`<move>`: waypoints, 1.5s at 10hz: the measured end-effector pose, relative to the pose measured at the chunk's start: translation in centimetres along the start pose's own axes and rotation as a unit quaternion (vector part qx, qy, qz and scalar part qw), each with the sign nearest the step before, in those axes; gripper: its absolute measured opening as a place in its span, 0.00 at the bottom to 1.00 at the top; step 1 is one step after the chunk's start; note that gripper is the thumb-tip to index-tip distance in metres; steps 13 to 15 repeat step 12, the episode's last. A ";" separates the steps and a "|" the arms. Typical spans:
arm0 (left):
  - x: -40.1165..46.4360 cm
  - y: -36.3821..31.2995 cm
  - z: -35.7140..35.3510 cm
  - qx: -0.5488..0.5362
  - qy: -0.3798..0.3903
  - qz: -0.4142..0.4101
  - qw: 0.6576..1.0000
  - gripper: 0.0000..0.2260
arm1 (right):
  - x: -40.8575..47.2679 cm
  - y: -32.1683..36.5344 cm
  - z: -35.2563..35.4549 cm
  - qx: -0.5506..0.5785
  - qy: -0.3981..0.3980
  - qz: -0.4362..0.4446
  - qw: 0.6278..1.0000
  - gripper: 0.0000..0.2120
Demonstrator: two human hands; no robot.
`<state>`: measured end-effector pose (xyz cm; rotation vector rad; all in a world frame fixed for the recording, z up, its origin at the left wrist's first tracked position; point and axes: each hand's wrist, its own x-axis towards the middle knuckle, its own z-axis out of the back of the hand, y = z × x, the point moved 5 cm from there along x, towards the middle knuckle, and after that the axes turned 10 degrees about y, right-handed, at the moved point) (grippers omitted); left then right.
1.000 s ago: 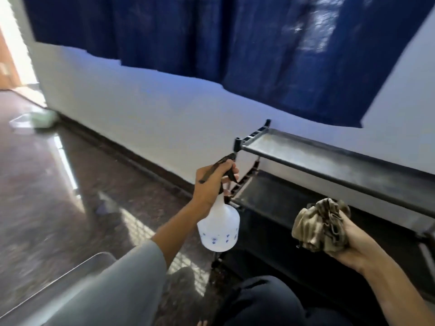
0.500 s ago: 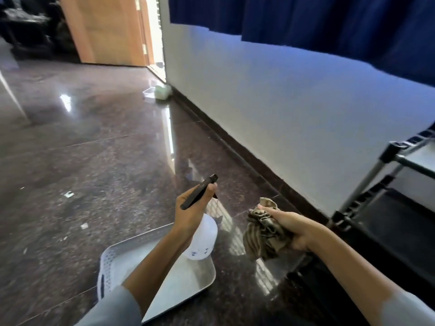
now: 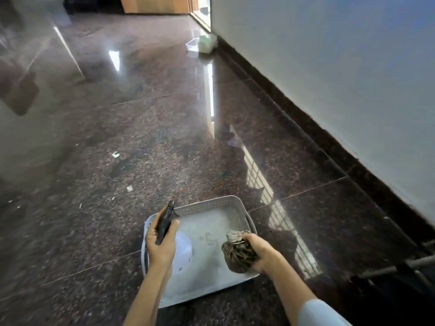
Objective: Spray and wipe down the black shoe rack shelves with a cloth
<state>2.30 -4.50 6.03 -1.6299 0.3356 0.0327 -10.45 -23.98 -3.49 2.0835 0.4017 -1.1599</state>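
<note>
Landmark: shallow white perforated plastic tray (image 3: 213, 205) on the polished speckled-granite floor (image 3: 117, 137).

Left hand (image 3: 161, 245), over the tray's left side: fingers curled round the black trigger head of a white plastic spray bottle (image 3: 182, 251) (its body half hidden under the hand).

Right hand (image 3: 260, 251), over the tray's right side: fingers closed on a bunched beige striped cloth (image 3: 236, 252).

Black metal shoe rack (image 3: 400, 274), right of the tray: only a blurred corner shows, cut by the frame edge.
</note>
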 end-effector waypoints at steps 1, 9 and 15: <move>1.3 2.4 1.1 0.027 -0.057 0.001 0.998 0.18 | 3.6 -0.7 -0.1 0.006 -0.020 0.007 1.000 0.29; 1.2 8.6 1.7 0.074 -0.067 0.162 0.982 0.20 | 6.3 1.2 -0.6 -0.540 -0.257 0.119 0.793 0.22; 0.6 7.7 2.7 0.198 0.074 0.174 0.962 0.42 | 1.6 1.2 -4.1 -0.564 -0.140 0.162 0.797 0.22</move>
